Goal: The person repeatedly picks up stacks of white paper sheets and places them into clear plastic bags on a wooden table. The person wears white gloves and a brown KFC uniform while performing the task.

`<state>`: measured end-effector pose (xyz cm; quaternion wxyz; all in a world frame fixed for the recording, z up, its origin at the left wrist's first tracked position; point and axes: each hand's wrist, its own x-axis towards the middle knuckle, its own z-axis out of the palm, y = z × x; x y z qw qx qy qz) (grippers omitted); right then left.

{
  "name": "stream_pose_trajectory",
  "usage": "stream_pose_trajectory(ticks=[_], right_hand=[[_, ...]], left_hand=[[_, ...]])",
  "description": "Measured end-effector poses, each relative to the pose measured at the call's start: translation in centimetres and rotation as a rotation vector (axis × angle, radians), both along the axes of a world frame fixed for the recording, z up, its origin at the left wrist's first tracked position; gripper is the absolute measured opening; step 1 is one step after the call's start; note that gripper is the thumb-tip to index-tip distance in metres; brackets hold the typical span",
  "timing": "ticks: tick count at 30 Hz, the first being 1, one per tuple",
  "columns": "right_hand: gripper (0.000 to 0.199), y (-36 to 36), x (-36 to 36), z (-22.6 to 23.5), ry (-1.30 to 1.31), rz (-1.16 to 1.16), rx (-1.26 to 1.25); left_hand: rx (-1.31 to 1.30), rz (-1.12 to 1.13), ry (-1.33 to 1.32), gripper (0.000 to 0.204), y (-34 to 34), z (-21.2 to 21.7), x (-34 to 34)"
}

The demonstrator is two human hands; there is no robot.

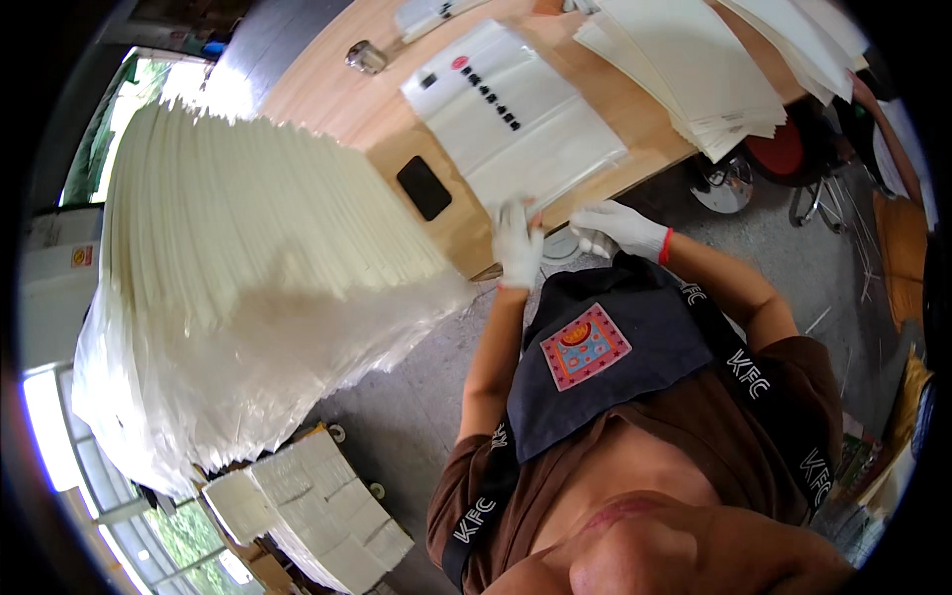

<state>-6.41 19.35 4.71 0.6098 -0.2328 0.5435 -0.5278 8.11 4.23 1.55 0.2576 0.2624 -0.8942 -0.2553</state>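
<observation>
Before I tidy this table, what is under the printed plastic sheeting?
The wooden table shows beside the printed plastic sheeting, which appears to lie on it. Anything flat directly beneath is covered; the left hand also hides part of the near corner.

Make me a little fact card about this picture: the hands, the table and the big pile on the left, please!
Left hand: white-gloved, at the near corner of flat white plastic packaging with black print; grip unclear
Right hand: white-gloved, fingers curled, near the table edge
Pale brown wooden table: also holds a black rectangular phone, a shiny silver metal object and fanned cream sheets
Tall pile of cream sheets: clear plastic film around its lower part
</observation>
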Motion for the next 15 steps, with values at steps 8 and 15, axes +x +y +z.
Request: stream_pose_trajectory(ticks=[8,15], right_hand=[[0.029,5.0,-0.9,-1.5,-0.014,-0.222,0.128],[0.039,-4.0,-3.2,-1.5,0.130,-0.322,-0.004]], left_hand=[[0.106,-0.083,-0.513,0.023,-6.9,-1.9,-10.1],[0.428,-0.138,-0.244,0.042,-10.4,-3.3,-10.3]])
